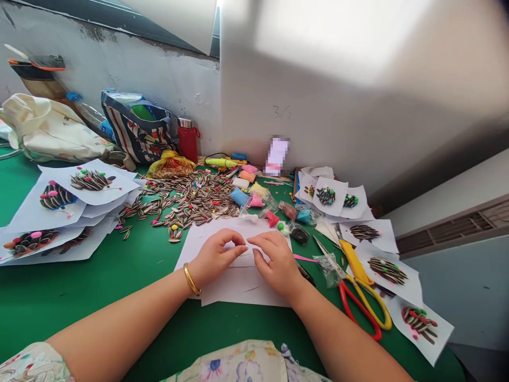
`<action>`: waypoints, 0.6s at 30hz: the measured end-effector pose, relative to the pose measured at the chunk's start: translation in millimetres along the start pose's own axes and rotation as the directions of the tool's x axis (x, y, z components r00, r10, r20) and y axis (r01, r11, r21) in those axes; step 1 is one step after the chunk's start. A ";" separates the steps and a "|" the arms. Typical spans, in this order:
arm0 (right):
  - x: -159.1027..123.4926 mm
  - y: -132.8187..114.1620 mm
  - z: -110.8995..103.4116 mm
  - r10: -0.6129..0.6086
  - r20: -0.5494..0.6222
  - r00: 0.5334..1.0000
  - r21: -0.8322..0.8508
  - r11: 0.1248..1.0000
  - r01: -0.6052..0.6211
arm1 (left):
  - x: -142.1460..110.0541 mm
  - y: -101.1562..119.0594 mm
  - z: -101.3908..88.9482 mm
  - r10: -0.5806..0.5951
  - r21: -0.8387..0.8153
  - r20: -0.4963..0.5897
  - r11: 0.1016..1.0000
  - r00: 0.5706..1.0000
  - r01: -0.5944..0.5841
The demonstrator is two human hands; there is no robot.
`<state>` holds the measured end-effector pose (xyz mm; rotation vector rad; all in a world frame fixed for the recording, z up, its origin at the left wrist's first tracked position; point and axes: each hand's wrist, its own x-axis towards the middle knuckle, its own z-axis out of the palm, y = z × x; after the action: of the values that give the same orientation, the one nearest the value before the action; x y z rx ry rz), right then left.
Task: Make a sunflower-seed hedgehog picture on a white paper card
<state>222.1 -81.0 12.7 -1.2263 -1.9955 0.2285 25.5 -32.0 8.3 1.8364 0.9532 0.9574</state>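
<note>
My left hand (217,255) is over white paper sheets (248,292), with its thumb and fingertips brought together in a pinch. Whatever the pinch holds, if anything, is too small to make out. Facing it, my right hand (278,262) has its thumb and index finger apart, with nothing visible between them. The fingertips of both hands are close together above the paper. Just beyond them are small packets of coloured modelling clay, among them a blue one (239,197), a red one (272,218) and a black one (299,233). Striped sunflower seeds (199,199) lie in a wide pile behind the left hand.
Scissors (360,297) with red and yellow handles lie open at right, beside a yellow cutter (356,260). Seed-and-clay hedgehog pictures are stacked at left (103,196) and spread at right (392,270). A red flask (187,140), bags and a propped phone (277,156) line the wall.
</note>
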 end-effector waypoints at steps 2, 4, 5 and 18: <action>-0.1 -0.1 0.0 0.002 0.006 1.000 -0.003 1.000 -0.002 | -0.3 0.0 0.2 0.017 0.001 0.018 1.000 1.000 -0.017; -0.1 -0.7 -0.2 0.004 0.008 1.000 -0.006 1.000 -0.004 | -0.6 0.0 -0.3 0.028 0.021 0.045 0.999 0.999 -0.028; -0.1 -1.1 -0.2 0.004 0.005 1.000 -0.006 1.000 -0.004 | -0.8 -0.1 -0.5 0.027 0.034 0.052 0.999 0.998 -0.029; -0.6 -4.1 -0.8 0.005 -0.018 1.000 0.003 1.000 -0.005 | -1.4 -2.3 0.6 0.039 0.069 0.047 0.997 0.998 -0.042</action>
<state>220.0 -83.8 15.1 -1.2279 -1.9757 0.2219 24.8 -32.5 5.6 1.9345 0.9348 0.9135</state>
